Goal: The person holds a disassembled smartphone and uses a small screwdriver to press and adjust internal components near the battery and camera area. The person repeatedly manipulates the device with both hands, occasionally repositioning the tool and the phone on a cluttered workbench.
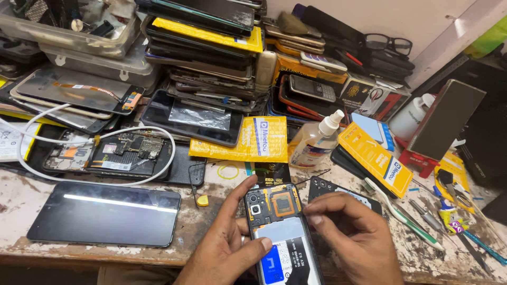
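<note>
While we look down at the worn table (31, 200), our left hand (227, 248) is wrapped around an opened phone (282, 232) with its back cover off, thumb lying across the battery. Our right hand (354, 237) pinches its fingertips together at the phone's right edge. A dark glass panel (105, 214) lies to the left, and a spray bottle (316, 140) stands behind.
</note>
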Demonstrator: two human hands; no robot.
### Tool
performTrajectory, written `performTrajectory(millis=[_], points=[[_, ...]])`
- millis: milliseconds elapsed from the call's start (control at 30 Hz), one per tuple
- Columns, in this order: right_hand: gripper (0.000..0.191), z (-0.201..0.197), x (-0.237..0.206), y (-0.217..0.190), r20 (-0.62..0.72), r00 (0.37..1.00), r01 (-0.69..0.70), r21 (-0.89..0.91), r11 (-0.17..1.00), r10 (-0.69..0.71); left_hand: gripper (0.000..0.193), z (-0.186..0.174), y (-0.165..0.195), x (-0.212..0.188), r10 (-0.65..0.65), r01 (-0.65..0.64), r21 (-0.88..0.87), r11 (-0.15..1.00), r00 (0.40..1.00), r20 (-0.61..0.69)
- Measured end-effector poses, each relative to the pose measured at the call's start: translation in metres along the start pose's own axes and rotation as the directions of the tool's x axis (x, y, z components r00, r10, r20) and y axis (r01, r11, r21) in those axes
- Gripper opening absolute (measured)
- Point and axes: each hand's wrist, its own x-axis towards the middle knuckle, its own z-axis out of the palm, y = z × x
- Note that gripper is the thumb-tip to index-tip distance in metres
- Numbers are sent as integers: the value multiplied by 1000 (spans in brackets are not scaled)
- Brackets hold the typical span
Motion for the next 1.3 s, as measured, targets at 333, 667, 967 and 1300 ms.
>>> performTrajectory(millis=[333, 667, 967, 1300], points=[[15, -1, 1, 0, -89, 995, -50, 42, 998, 53, 89, -4, 4, 3, -62, 53, -102, 993, 994, -86], [16, -3, 0, 5, -83, 994, 79, 21, 997, -77, 88, -13, 6, 3, -132, 119, -106, 987, 984, -120], [23, -6, -1, 14, -102, 994, -37, 122, 992, 49, 100, 17, 2, 1, -55, 91, 213, 973, 984, -169], [15, -5, -9, 26, -39, 997, -65, 148, 987, 71, 103, 18, 2, -2, -88, 168, 391, 905, 973, -214]])
